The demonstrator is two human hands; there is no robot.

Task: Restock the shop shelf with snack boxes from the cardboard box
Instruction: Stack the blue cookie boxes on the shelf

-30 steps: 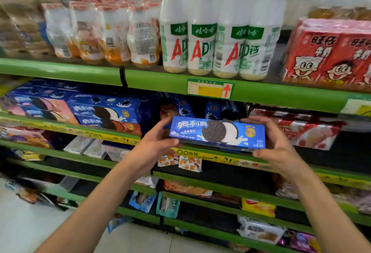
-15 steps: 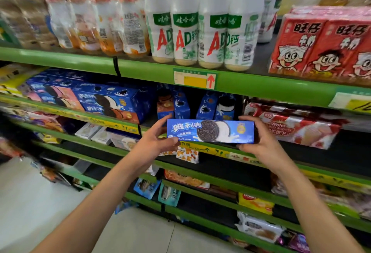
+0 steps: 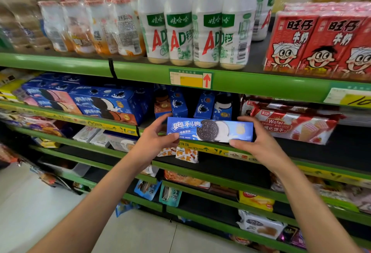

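Both hands hold one long blue cookie box level, lengthwise, at the front edge of the second green shelf. The left hand grips the box's left end, thumb on the lower front corner and fingers curled over the top behind it; the right hand grips the right end the same way, thumb under the front edge, fingers wrapped round the end. Compared with a second ago the box sits lower against the shelving — then it hung clear in front of the yellow price strip, now its bottom edge meets the top of that strip, just in front of four small upright blue packs. Half a second ago it was already nearly there; since then it has closed in a little on those packs. The grasp itself looks unchanged across the three moments.

To the box's left lie larger blue cookie cartons; to its right, touching distance from the right hand, red-and-white wafer packets. On the shelf above stand white drink bottles and red milk cartons — the view has drifted closer and slightly left of where it began
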